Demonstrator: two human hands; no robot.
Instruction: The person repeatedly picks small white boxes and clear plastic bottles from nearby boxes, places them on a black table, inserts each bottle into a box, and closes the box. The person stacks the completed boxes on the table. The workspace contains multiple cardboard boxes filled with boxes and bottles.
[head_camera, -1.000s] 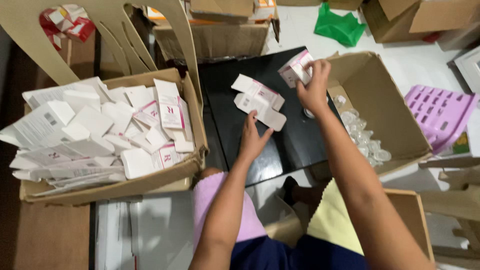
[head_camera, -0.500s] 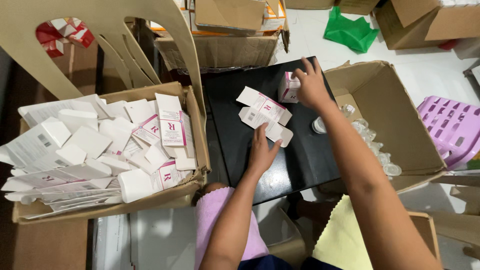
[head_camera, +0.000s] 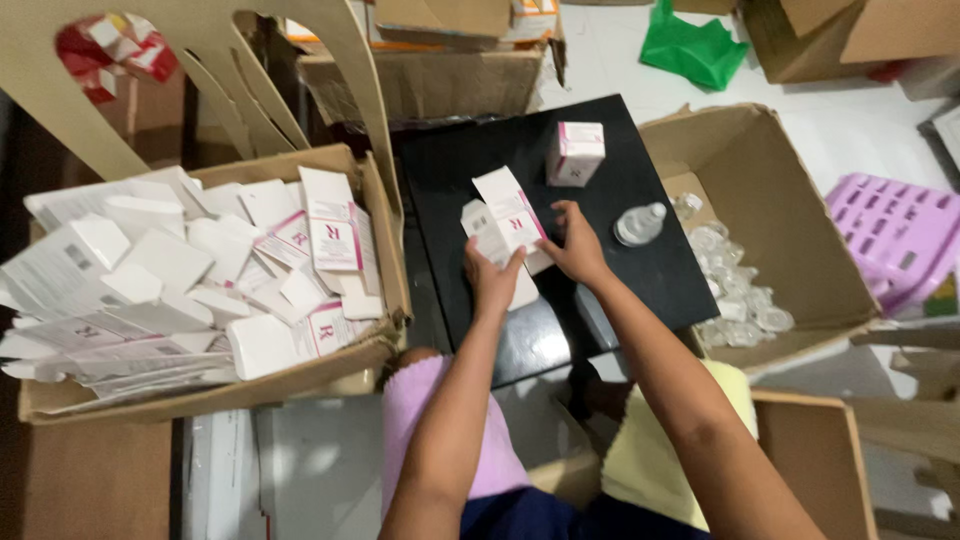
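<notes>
Left hand (head_camera: 492, 283) — I am pressing it on flat white-and-pink cartons (head_camera: 505, 225) lying on the black worktop (head_camera: 600, 240) | right hand (head_camera: 575, 245) — I am gripping the top carton's edge, both hands close together | assembled carton (head_camera: 575, 153) standing upright behind | clear bottle (head_camera: 640, 224) lying just right | cardboard box (head_camera: 385, 250) of flat cartons sitting left.
</notes>
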